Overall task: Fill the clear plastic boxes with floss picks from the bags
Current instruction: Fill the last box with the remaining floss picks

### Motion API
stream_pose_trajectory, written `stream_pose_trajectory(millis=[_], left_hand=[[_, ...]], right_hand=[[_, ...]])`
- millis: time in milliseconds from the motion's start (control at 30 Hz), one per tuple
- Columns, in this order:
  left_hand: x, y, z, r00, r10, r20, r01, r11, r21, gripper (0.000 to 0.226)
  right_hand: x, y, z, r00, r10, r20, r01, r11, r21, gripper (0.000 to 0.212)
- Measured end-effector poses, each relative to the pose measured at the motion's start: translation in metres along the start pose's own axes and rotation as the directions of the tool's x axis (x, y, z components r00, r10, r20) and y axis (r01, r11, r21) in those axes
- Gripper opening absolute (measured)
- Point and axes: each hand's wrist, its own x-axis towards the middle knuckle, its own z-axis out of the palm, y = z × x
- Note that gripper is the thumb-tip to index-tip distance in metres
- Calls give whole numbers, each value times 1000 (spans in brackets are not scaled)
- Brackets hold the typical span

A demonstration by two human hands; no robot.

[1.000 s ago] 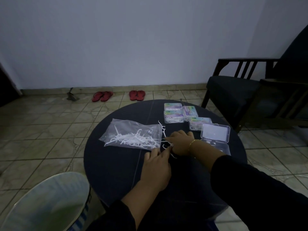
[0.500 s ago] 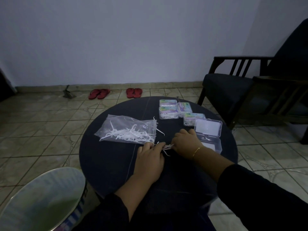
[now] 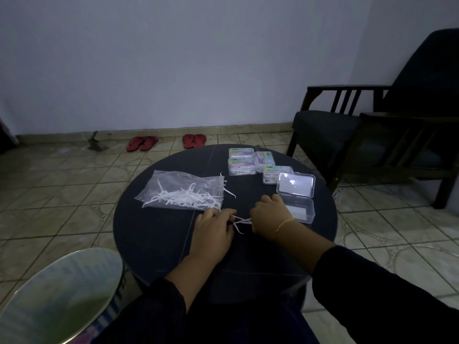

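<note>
On the round dark table (image 3: 154, 234) lies a clear plastic bag (image 3: 181, 192) holding several white floss picks. Near the table's middle, my left hand (image 3: 213, 232) and my right hand (image 3: 269, 217) both pinch a small bunch of white floss picks (image 3: 239, 222) between them. Just right of my right hand stands an open clear plastic box (image 3: 299, 207), its lid (image 3: 295, 184) tipped back; the box looks empty. Several closed boxes (image 3: 242, 162) filled with picks sit at the table's far side.
A dark wooden armchair (image 3: 372, 130) stands to the right. Two pairs of red sandals (image 3: 142, 143) lie by the far wall on the tiled floor. A round, pale, shiny object (image 3: 62, 291) sits at the lower left beside the table.
Both hands have drawn back from the bag's mouth toward me, bringing a few floss picks with them. The camera view shifted slightly.
</note>
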Motion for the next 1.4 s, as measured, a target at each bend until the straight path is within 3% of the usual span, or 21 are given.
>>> stream_pose_trajectory(millis=[367, 467, 700, 967, 1100, 1300, 1400], left_hand=[[4, 1, 1, 995, 98, 26, -99, 993, 63, 31], [8, 4, -4, 977, 166, 132, -186, 971, 153, 32], [29, 11, -22, 913, 155, 378, -285, 904, 319, 26], [45, 23, -32, 797, 259, 545, -548, 690, 473, 23], [51, 26, -32, 777, 218, 591, -556, 677, 482, 18], [63, 29, -28, 738, 74, 671, -459, 784, 419, 19], [68, 34, -27, 744, 19, 668, -390, 824, 411, 21]], right_hand=[[-9, 9, 1, 996, 31, 89, -40, 994, 97, 30], [-13, 6, 4, 998, 25, 61, -29, 997, 72, 34], [-20, 12, 5, 998, -40, 46, 39, 999, 29, 35], [-29, 31, 7, 995, -92, 28, 93, 996, -11, 32], [-33, 51, 2, 999, -33, -34, 35, 995, 89, 30], [-27, 92, -6, 984, 150, -96, -138, 983, 118, 26], [-19, 101, 5, 977, 205, -63, -193, 969, 156, 28]])
